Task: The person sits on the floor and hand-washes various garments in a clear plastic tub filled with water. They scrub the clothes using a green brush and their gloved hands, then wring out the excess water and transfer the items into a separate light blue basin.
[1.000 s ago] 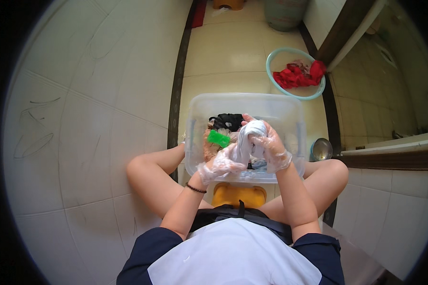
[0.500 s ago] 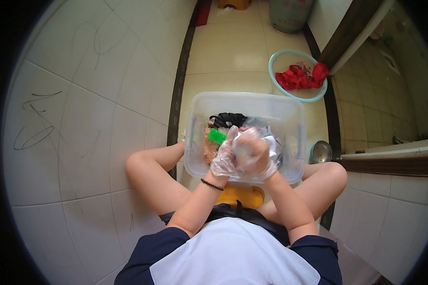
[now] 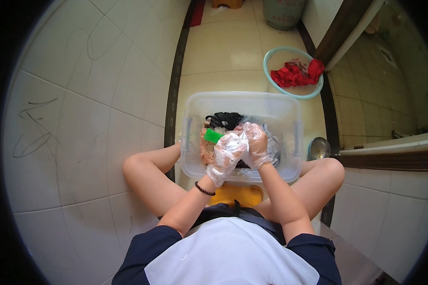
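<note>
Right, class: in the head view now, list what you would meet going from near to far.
White shirt front → beaded bracelet → gloved left hand → bundled black cloth → pale blue basin → grey-green cylinder.

Two hands [image 3: 229, 151], one tub [image 3: 242, 103], one basin [image 3: 279, 61] show.

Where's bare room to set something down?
The floor beyond the clear tub, left of the light-blue basin, is bare. Crowded: inside the tub, with the left hand, right hand, green block and black cloth; right of the tub, a metal bowl.
</note>
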A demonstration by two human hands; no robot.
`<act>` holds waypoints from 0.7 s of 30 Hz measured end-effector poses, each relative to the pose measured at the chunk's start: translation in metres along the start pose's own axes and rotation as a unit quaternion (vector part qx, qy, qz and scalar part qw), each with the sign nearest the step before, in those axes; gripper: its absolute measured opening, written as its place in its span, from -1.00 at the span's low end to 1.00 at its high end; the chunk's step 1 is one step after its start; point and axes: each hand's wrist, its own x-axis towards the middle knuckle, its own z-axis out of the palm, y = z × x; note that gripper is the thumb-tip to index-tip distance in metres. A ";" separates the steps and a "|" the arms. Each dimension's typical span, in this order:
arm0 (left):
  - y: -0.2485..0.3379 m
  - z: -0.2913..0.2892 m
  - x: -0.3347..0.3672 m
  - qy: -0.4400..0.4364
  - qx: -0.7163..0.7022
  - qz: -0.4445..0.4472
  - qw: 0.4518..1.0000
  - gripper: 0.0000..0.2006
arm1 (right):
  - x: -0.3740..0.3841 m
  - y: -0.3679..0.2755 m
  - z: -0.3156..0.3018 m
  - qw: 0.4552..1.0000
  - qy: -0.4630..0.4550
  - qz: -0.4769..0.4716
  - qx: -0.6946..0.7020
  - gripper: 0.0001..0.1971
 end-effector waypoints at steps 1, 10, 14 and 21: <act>0.002 -0.001 -0.001 -0.006 0.011 -0.019 1.000 -0.69 | 0.001 -0.005 0.000 0.997 0.000 0.042 0.061 -0.76; 0.024 -0.006 -0.002 -0.069 0.037 -0.113 0.990 -0.50 | 0.009 -0.060 -0.012 0.944 -0.135 0.069 0.292 -0.59; 0.056 -0.014 0.008 -0.014 -0.019 -0.113 0.993 -0.67 | 0.014 -0.056 -0.033 0.934 -0.323 0.063 0.139 -0.51; 0.081 -0.030 0.010 0.077 -0.339 -0.177 0.921 -0.75 | 0.007 -0.015 -0.022 0.938 -0.190 0.228 0.179 -0.74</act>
